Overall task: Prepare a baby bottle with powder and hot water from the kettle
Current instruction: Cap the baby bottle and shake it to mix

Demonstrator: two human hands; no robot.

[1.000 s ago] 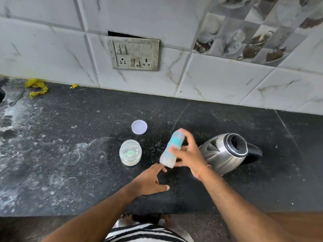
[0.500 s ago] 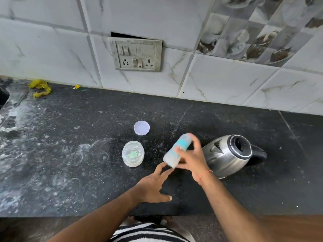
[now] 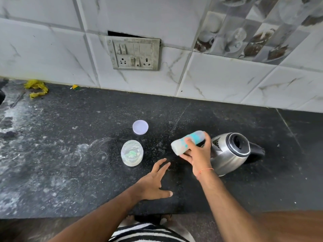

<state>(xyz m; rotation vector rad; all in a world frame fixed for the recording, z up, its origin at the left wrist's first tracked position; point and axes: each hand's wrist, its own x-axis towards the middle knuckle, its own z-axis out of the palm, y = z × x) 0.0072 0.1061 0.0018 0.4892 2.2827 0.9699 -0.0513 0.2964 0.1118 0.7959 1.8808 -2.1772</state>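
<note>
My right hand (image 3: 197, 154) grips a baby bottle (image 3: 185, 143) with a turquoise print, tilted almost flat above the black counter (image 3: 70, 163), its whitish end pointing left. My left hand (image 3: 153, 180) hovers over the counter below the bottle with fingers spread and holds nothing. A steel kettle (image 3: 227, 154) with a black lid and handle stands just right of my right hand. Left of the bottle sits an open clear powder jar (image 3: 132, 152) with a green scoop inside, and its round pale lid (image 3: 140, 127) lies behind it.
A tiled wall with a switch and socket plate (image 3: 133, 54) rises behind the counter. Yellow scraps (image 3: 35, 88) lie at the far left by the wall. White powder smears cover the counter's left side. The counter's front edge runs just under my forearms.
My right hand has tipped the bottle from a steep tilt to nearly horizontal. My left hand stays below it with fingers more spread.
</note>
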